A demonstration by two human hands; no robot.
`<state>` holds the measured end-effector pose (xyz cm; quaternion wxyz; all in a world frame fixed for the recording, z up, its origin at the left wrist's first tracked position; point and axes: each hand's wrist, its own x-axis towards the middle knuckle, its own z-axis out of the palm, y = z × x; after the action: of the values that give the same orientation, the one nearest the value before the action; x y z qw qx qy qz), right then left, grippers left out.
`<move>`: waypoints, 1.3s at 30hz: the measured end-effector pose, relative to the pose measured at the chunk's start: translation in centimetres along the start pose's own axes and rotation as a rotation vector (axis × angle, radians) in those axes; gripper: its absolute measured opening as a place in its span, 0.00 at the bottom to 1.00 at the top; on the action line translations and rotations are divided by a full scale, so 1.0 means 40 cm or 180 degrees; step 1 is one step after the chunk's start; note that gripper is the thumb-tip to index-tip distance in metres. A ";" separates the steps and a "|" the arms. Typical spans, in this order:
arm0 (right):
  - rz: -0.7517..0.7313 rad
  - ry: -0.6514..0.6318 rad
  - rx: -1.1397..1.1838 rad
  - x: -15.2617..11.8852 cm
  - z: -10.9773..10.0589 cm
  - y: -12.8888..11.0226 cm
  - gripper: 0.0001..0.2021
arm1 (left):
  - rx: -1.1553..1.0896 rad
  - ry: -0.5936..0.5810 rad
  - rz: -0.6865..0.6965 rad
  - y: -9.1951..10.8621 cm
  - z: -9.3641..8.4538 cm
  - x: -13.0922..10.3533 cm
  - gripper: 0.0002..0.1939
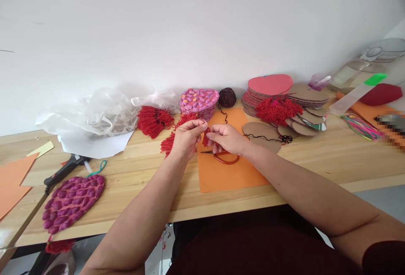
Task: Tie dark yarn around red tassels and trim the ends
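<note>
My left hand (pixel 189 137) pinches the top of a small red yarn tassel (pixel 206 138) between thumb and finger. Close against it, my right hand (pixel 225 137) is closed on the same tassel from the right. Below my hands, scissors (pixel 226 157) with red handles lie on an orange sheet (pixel 232 178). More red yarn tassels (pixel 154 122) are bunched to the left of my hands. Behind stands a stack topped by a pink-and-purple studded piece (pixel 199 100), beside a dark yarn ball (pixel 227 97) whose strand trails onto the orange sheet.
At the left lie a purple studded heart (pixel 74 201), a glue gun (pixel 67 168) and a white plastic bag (pixel 95 112). Rightward are stacked cardboard discs (pixel 308 93), a red yarn bundle (pixel 278 109), colourful cords (pixel 360 126) and a clear container (pixel 357 70). The wall stands close behind.
</note>
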<state>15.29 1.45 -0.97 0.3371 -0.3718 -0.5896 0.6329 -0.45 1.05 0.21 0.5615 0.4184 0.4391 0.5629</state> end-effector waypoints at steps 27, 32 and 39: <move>0.0079 -0.0368 -0.4237 -0.076 -0.089 -0.109 0.09 | -0.0992 0.0491 -0.0306 0.008 -0.005 0.015 0.04; 0.0183 -0.0502 -0.4325 -0.072 -0.090 -0.100 0.10 | -0.0959 0.0489 -0.0261 0.006 -0.009 0.015 0.03; -0.0004 -0.0286 -0.4204 -0.076 -0.067 -0.107 0.06 | -0.0874 0.0588 -0.0191 0.007 -0.013 0.018 0.03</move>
<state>19.08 0.47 3.44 0.0136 -0.4733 -0.8674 0.1530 -1.05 1.76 0.33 0.5872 0.2709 0.4202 0.6366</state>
